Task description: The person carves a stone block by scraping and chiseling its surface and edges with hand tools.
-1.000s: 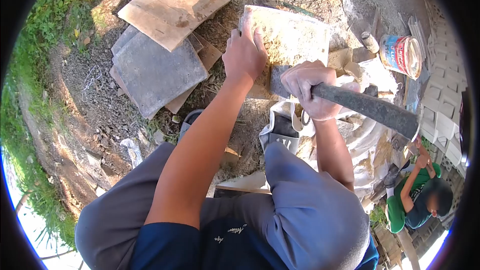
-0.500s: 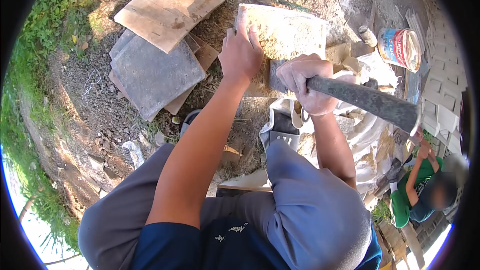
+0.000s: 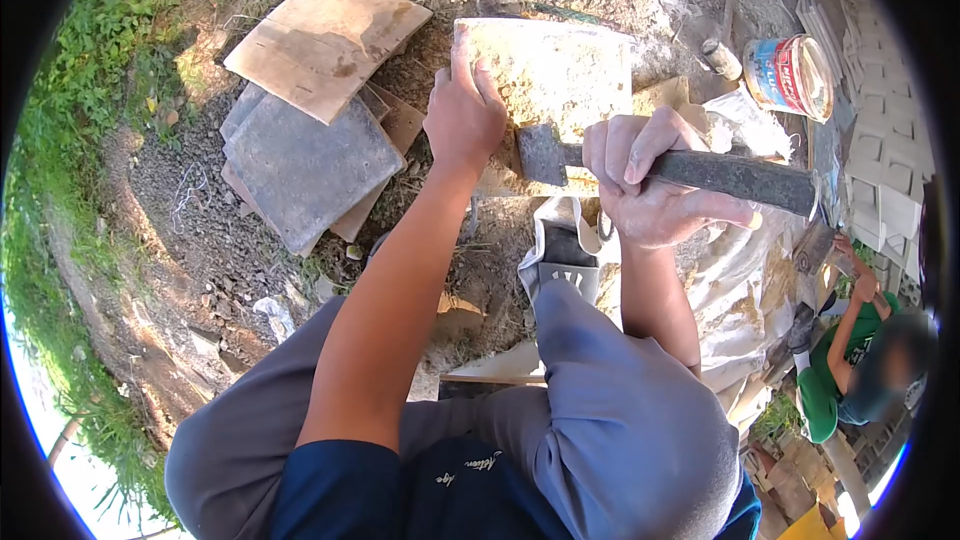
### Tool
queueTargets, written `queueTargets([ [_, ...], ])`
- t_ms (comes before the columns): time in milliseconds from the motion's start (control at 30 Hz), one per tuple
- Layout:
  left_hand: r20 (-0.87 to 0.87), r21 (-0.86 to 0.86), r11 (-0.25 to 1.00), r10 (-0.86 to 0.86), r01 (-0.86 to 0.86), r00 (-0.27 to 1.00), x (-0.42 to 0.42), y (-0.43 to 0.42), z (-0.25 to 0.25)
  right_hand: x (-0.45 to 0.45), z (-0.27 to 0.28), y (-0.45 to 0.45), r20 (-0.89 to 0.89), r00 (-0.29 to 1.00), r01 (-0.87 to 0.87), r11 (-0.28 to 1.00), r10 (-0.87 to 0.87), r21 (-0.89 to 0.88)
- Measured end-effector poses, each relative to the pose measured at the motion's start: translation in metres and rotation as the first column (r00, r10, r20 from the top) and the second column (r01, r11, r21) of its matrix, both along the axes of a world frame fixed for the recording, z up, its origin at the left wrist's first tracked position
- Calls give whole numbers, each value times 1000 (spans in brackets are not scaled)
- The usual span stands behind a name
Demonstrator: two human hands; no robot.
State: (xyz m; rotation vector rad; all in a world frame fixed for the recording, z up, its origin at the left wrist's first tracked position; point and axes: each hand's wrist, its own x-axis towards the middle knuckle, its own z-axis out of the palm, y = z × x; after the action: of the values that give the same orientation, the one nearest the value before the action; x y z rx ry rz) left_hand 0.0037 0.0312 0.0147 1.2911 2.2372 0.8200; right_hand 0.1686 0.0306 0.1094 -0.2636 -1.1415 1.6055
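Note:
A square tile slab (image 3: 580, 65), crusted with pale yellowish mortar, lies in front of me in bright sun. My left hand (image 3: 465, 125) grips its left edge, with the forefinger along the top and the other fingers partly hidden. My right hand (image 3: 650, 180) holds a steel scraping tool (image 3: 735, 177) near its narrow neck, the thumb stretched below it. The tool's flat, squarish blade (image 3: 542, 154) is over the slab's near edge, close to my left hand. I cannot tell whether the blade touches the slab. The tool's dark, thick end points right.
Left of the slab, a tan tile (image 3: 325, 45) lies on grey tiles (image 3: 310, 160). A paint bucket (image 3: 790, 77) is at the right, near crumpled white sheeting (image 3: 720, 280). Another person (image 3: 850, 355) in green works at far right. My shoe (image 3: 567, 245) is below the slab.
The tool and my right hand have turned, showing more of the blade; its thick end has swung up. My right-hand grip has loosened, with the thumb now extended. The view has shifted slightly.

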Motion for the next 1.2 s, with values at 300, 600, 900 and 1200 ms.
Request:
queueTargets([
  [300, 1, -12, 1000, -8, 8, 1000, 2, 0, 4, -5, 7, -3, -59, 998, -28, 1000, 28, 4],
  [600, 8, -14, 1000, -7, 8, 1000, 1, 2, 4, -1, 38, -6, -44, 998, 61, 976, -53, 209],
  [900, -21, 62, 998, -21, 23, 1000, -1, 0, -8, -16, 22, -11, -59, 994, 97, 991, -92, 89],
  [1200, 8, 38, 999, -9, 8, 1000, 0, 3, -3, -21, 23, -12, 4, 995, 96, 969, -100, 228],
])
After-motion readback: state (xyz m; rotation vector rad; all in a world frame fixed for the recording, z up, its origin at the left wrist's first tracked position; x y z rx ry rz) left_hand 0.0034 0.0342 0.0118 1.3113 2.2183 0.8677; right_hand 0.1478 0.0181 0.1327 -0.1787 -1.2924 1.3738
